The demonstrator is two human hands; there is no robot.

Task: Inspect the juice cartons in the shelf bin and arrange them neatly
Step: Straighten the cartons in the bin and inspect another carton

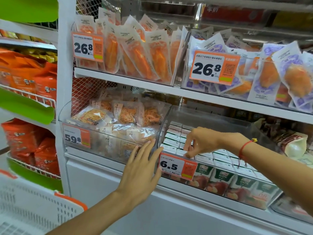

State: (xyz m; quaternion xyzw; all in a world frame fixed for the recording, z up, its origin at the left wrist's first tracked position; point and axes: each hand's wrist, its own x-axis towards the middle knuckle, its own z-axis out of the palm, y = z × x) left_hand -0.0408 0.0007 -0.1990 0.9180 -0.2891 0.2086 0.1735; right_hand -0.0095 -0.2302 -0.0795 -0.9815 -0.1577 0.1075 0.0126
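A clear plastic shelf bin on the lower shelf holds several green-and-white juice cartons standing in rows, apple pictures on their fronts. My right hand reaches over the bin's front wall, and its fingertips pinch the top of one carton in the front left row. My left hand lies flat with straight fingers against the bin's front left corner, beside the orange 6.5 price tag.
A neighbouring clear bin of snack packets with a 59.8 tag sits to the left. Packets with 26.8 tags fill the shelf above. A white basket stands at lower left. Orange bags fill the left rack.
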